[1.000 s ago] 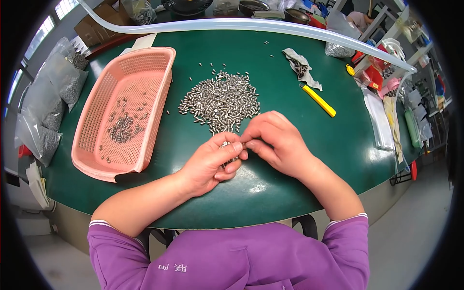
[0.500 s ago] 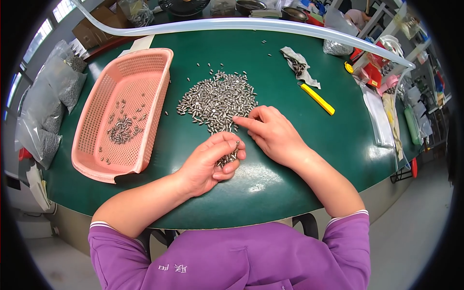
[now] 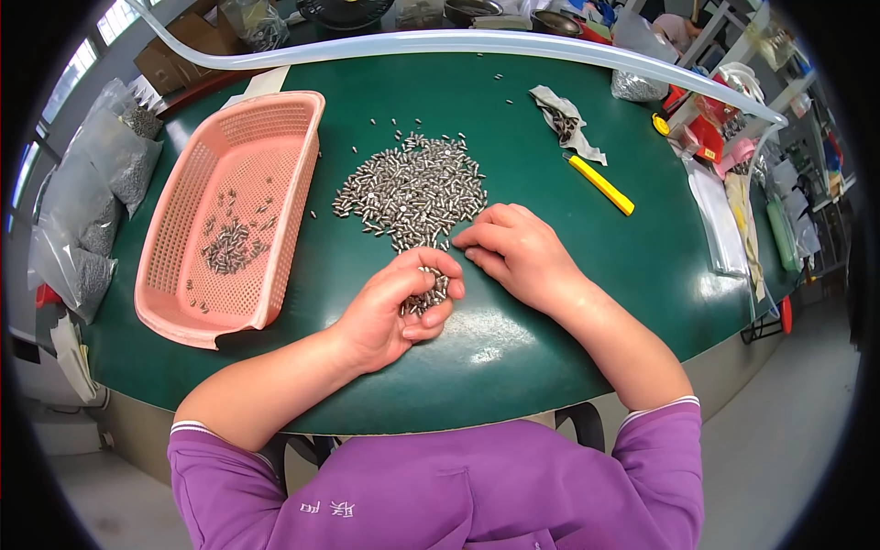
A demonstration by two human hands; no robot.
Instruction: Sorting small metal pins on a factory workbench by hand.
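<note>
My left hand (image 3: 378, 313) is cupped at the near edge of a heap of small silvery metal pins (image 3: 412, 188), its fingers curled round a clump of the same pins (image 3: 422, 298). Just to its right, my right hand (image 3: 527, 255) rests close to the heap's lower right side. Its thumb and index finger are pressed together, and whatever lies between their tips is too small to make out. Left of the heap stands a pink perforated plastic basket (image 3: 291, 220) with more pins (image 3: 231, 247) scattered over its bottom.
Beyond the right hand lie a yellow utility knife (image 3: 600, 183) and a crumpled pale wrapper (image 3: 568, 126) holding dark bits. Bags of metal parts (image 3: 96, 202) line the left side. A translucent tube (image 3: 440, 42) arches across the green table's (image 3: 385, 403) far side. Shelving stands at right.
My right hand's index finger has drawn back from the heap and closed against the thumb. The left hand has opened slightly, showing more of the pins in it.
</note>
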